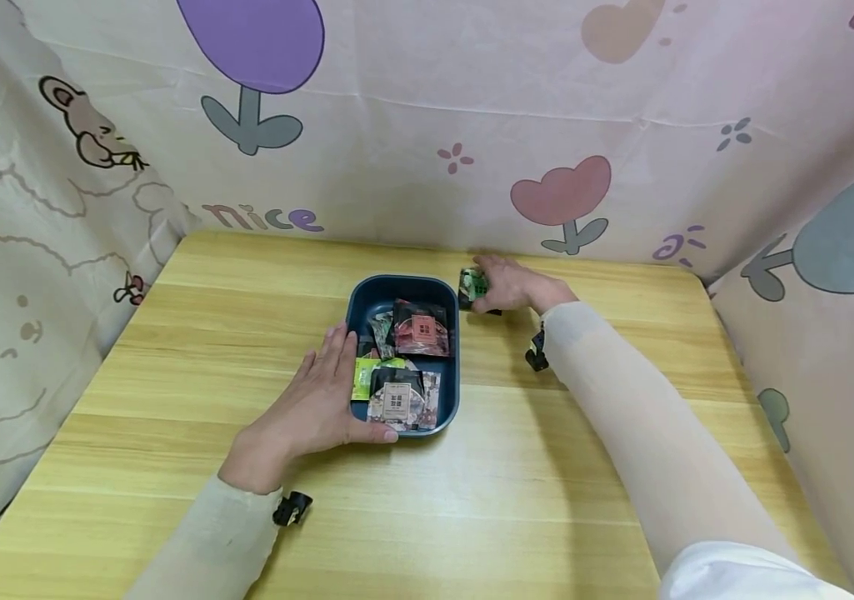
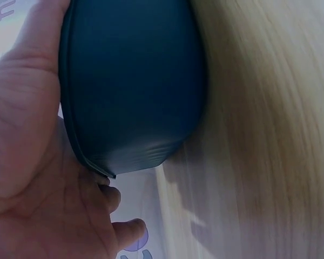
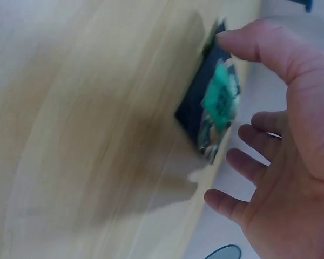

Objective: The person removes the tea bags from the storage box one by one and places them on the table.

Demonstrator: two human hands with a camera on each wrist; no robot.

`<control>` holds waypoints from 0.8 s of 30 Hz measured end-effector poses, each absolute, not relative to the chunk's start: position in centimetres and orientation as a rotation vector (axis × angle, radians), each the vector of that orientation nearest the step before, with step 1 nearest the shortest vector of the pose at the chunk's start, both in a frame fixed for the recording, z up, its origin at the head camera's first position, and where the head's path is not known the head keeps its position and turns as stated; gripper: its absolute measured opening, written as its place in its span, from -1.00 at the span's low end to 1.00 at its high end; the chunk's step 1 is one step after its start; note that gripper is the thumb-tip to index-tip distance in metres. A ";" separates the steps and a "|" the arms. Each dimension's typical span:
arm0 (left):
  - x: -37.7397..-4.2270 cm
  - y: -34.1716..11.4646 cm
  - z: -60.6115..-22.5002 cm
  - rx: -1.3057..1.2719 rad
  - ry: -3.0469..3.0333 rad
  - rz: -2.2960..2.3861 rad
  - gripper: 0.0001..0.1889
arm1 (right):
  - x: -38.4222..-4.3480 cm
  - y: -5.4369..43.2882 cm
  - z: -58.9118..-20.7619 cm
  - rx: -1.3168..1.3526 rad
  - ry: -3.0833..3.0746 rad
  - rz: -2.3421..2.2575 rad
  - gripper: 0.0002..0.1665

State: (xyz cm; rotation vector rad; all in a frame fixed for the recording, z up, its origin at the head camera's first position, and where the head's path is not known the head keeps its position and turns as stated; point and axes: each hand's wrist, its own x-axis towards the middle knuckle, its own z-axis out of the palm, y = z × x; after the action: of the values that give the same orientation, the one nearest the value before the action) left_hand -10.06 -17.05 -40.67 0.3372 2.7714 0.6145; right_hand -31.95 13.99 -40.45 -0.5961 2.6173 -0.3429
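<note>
A dark blue rectangular tray (image 1: 447, 398) sits on the table, with several small flat packets inside. Among them are a black-and-red packet (image 1: 422, 328), a yellow-green one (image 1: 363, 377) and a black packet with a pale label (image 1: 396, 400). My left hand (image 1: 314, 408) rests against the tray's near left corner, fingers straight along the left side, thumb along the front rim. To the right of the tray's far end is a black packet with a green label (image 1: 473, 284). My right hand (image 1: 511, 285) is over its right part; the thumb touches its edge while the other fingers spread apart from it.
The light wood table (image 1: 247, 300) meets a patterned cloth (image 1: 412, 167) hung at the back and both sides. Black wrist-worn devices show beside the left cuff (image 1: 292, 508) and the right cuff (image 1: 536, 350).
</note>
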 end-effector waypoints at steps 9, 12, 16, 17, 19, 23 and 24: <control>-9.9 -17.2 -40.6 0.343 2.779 0.618 0.63 | -29.2 11.7 -38.0 -0.669 2.838 -0.607 -0.13; -9.9 -17.3 -40.7 0.344 2.783 0.620 0.63 | -27.6 10.3 -37.1 -0.711 2.842 -0.661 -0.17; -9.9 -17.3 -40.7 0.343 2.786 0.618 0.63 | -25.7 8.5 -36.9 -0.823 2.808 -0.674 -0.27; -9.9 -17.3 -40.7 0.342 2.787 0.619 0.63 | -25.3 8.1 -36.9 -0.853 2.804 -0.652 -0.29; -9.9 -17.3 -40.8 0.345 2.790 0.621 0.63 | -24.6 7.5 -37.1 -0.890 2.800 -0.566 -0.29; -9.9 -17.2 -40.9 0.350 2.794 0.610 0.63 | -23.5 6.9 -37.7 -0.931 2.811 -0.246 -0.14; -9.8 -17.2 -40.9 0.354 2.796 0.604 0.63 | -23.3 6.8 -37.8 -0.929 2.807 -0.176 -0.09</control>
State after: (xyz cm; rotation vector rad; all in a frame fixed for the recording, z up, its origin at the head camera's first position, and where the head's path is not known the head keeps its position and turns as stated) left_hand -9.84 -17.17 -40.90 0.3535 2.7961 0.6038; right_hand -23.33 6.82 -37.80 -0.9287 2.8067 -0.1756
